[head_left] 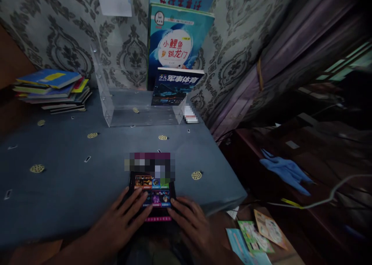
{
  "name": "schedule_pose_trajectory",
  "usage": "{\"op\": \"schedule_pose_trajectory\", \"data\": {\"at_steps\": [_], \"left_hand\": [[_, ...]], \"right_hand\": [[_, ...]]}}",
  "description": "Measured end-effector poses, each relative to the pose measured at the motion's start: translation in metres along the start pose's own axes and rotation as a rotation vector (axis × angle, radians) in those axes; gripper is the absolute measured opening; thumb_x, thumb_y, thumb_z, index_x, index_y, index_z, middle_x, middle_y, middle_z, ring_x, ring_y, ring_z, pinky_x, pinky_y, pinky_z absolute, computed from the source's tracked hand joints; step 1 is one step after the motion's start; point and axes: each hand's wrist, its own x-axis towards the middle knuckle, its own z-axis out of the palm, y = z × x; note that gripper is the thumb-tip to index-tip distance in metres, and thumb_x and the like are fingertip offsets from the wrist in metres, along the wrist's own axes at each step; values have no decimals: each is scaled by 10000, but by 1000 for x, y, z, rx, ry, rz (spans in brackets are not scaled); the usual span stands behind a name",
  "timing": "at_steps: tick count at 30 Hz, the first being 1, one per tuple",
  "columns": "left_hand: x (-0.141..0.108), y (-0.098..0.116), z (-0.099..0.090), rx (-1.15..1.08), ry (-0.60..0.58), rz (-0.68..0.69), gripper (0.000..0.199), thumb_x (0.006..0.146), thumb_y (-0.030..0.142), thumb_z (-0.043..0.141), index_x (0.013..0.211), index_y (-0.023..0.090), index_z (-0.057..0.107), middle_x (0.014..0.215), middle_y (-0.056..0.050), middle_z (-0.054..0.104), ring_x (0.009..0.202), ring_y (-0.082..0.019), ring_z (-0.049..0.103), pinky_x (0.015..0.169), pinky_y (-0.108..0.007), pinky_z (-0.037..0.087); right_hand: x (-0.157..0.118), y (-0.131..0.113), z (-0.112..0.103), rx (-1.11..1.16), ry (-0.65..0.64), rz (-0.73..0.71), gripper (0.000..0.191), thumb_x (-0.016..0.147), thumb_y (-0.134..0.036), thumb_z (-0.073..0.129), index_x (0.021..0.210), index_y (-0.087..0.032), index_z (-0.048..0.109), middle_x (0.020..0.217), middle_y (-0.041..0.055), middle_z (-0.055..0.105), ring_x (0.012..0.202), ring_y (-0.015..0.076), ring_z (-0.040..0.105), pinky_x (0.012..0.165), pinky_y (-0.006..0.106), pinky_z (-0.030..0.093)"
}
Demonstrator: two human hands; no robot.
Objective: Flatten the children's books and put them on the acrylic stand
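A dark book with a grid of small coloured pictures and a pink strip of print lies at the near edge of the cloth-covered table. Its upper part is blurred into blocks. My left hand rests on its lower left side, fingers stretched out and spread over the cover. Along the right edge lies my right hand, fingers extended and their tips touching the book. Beyond it stands a clear plastic book rack. At the rack's right end, a dark blue book and a teal book lean upright.
A pile of books sits at the table's back left. Patterned wallpaper rises behind. Right of the table are a purple curtain, a blue glove-like item, a pale cable and several booklets lower down.
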Motion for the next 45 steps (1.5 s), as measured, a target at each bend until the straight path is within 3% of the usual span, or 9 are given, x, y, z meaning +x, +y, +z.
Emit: {"op": "schedule_pose_trajectory", "data": {"at_steps": [6,11,15,19,22,25,30,38,45], "left_hand": [[20,-36,-48,-168,196,70,481,1032,148,416,1510,192,445,1378,-63,655,1412,-220,484,1215,-447,343],[53,-73,-79,-516,299,-197,497,1045,392,477,1529,319,392,1265,-34,719,1138,-219,699,969,-372,572],[82,-96,-67,-691,331,-527,419,1028,414,477,1423,276,487,1124,-46,754,1002,-236,735,847,-360,594],[102,-111,-48,-765,392,-632,324,1003,432,487,1230,208,544,1052,-60,729,945,-223,710,809,-330,574],[106,-119,-37,-840,401,-682,426,1019,426,452,1384,211,404,1038,-63,710,934,-217,697,808,-337,568],[101,-127,-23,-753,187,-713,503,1005,450,440,1440,212,360,915,-35,685,799,-222,679,739,-359,561],[89,-133,-3,-357,-125,-683,345,978,419,426,1192,194,578,1057,-100,635,960,-287,642,830,-438,530],[93,-144,7,-216,-94,-494,486,1016,389,390,1435,153,454,1462,-157,523,1348,-310,490,1077,-480,439],[101,-159,14,-198,-157,-462,561,1052,471,322,1500,150,428,1570,-162,441,1461,-311,404,1089,-509,434]], "right_hand": [[28,14,-34,120,121,0,412,1018,-143,457,1408,-234,553,1271,116,705,1149,202,689,972,363,597],[77,48,-40,308,183,57,369,1022,-219,485,1375,-250,586,1257,93,708,1161,212,685,971,370,585],[116,75,-18,427,184,248,296,1006,-369,500,1171,-231,702,1110,73,756,1048,250,716,916,400,588],[139,85,-11,525,196,365,310,994,-421,504,1013,-210,730,882,41,743,844,218,714,766,324,575],[142,87,-12,584,188,430,359,981,-437,523,1183,-184,679,689,-8,661,622,167,654,602,260,518],[139,92,-8,496,107,495,449,967,-394,549,1353,-167,582,614,-49,606,528,148,594,550,249,484],[131,98,4,200,26,449,281,946,-279,585,1193,-198,693,824,23,707,683,171,659,649,279,524],[137,96,5,43,34,330,237,952,-240,594,1164,-217,698,1076,85,690,971,231,696,854,363,586],[149,109,22,44,13,194,382,968,-272,568,1333,-172,623,1467,178,539,1362,327,520,1117,559,461]]}}
